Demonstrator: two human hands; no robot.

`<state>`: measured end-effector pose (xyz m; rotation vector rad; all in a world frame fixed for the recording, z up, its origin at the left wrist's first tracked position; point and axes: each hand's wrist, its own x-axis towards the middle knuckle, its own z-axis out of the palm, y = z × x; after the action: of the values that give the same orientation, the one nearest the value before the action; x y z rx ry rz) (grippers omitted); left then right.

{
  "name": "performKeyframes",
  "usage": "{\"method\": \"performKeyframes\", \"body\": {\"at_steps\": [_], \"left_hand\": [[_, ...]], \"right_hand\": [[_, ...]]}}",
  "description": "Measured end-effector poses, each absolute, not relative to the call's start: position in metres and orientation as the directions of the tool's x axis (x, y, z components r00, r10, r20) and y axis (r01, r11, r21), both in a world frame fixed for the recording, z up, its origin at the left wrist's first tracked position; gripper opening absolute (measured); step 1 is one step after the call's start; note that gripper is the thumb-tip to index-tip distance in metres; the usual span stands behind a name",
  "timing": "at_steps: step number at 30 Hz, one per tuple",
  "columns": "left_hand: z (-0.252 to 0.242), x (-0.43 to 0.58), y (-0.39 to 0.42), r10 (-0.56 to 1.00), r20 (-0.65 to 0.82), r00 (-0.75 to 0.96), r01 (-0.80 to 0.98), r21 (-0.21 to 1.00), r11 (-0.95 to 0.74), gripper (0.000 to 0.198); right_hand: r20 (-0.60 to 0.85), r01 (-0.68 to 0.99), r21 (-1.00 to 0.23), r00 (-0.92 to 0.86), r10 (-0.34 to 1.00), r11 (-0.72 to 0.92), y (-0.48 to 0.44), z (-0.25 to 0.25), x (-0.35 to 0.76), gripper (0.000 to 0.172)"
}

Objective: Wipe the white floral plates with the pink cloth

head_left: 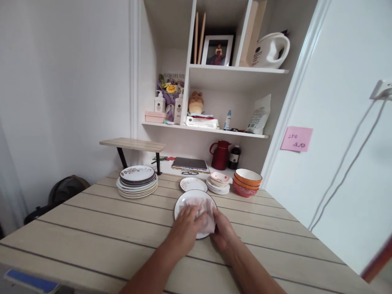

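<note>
A white plate with a dark rim (187,199) lies on the wooden table in front of me. A pale pink cloth (206,208) is spread over the plate. My left hand (186,222) presses down on the cloth with its fingers curled into it. My right hand (223,232) grips the plate's near right rim, fingers closed around the edge.
A tall stack of plates (137,181) sits at the left back of the table (92,228). Behind the plate are a small plate (193,184), a stack of small dishes (218,183) and stacked orange bowls (247,181). Shelves, a red jug (220,155) and a wall stand behind.
</note>
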<state>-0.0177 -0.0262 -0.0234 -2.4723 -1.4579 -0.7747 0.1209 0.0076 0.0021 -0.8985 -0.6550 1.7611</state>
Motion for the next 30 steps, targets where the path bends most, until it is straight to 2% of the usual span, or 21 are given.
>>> {"method": "performKeyframes", "body": {"at_steps": [4, 9, 11, 14, 16, 20, 25, 28, 30], "left_hand": [[-0.029, -0.019, -0.021, 0.724, 0.522, 0.451, 0.814, 0.091, -0.574, 0.056], [-0.032, -0.022, -0.01, 0.798, 0.56, 0.223, 0.942, 0.086, -0.324, 0.051], [-0.032, -0.023, -0.008, 0.801, 0.58, 0.145, 0.966, 0.091, -0.241, 0.047], [-0.028, -0.022, -0.013, 0.811, 0.574, 0.114, 0.973, 0.099, -0.207, 0.043], [-0.022, -0.02, -0.019, 0.822, 0.555, 0.128, 0.966, 0.117, -0.23, 0.041], [-0.014, -0.017, -0.029, 0.796, 0.554, 0.243, 0.911, 0.153, -0.384, 0.039], [-0.023, -0.015, -0.023, 0.751, 0.536, 0.386, 0.832, 0.149, -0.534, 0.054], [-0.027, -0.016, -0.018, 0.731, 0.537, 0.42, 0.825, 0.11, -0.555, 0.059], [-0.027, -0.017, -0.017, 0.75, 0.55, 0.367, 0.86, 0.108, -0.499, 0.058]], "right_hand": [[-0.21, -0.489, -0.815, -0.253, 0.944, -0.312, 0.004, 0.001, 0.119, 0.039], [-0.17, -0.533, -0.793, -0.273, 0.947, -0.296, 0.006, -0.004, 0.117, 0.048], [-0.207, -0.539, -0.784, -0.241, 0.948, -0.309, 0.007, -0.005, 0.116, 0.051], [-0.269, -0.551, -0.766, -0.195, 0.943, -0.332, 0.008, -0.004, 0.116, 0.05], [-0.289, -0.556, -0.76, -0.177, 0.941, -0.338, 0.007, -0.002, 0.117, 0.047], [-0.285, -0.567, -0.756, -0.167, 0.944, -0.328, 0.009, -0.001, 0.119, 0.042], [-0.239, -0.539, -0.772, -0.242, 0.94, -0.335, 0.009, -0.002, 0.121, 0.034], [-0.185, -0.501, -0.803, -0.305, 0.934, -0.322, 0.006, -0.002, 0.121, 0.038], [-0.157, -0.495, -0.81, -0.335, 0.929, -0.316, 0.004, -0.002, 0.12, 0.044]]}}
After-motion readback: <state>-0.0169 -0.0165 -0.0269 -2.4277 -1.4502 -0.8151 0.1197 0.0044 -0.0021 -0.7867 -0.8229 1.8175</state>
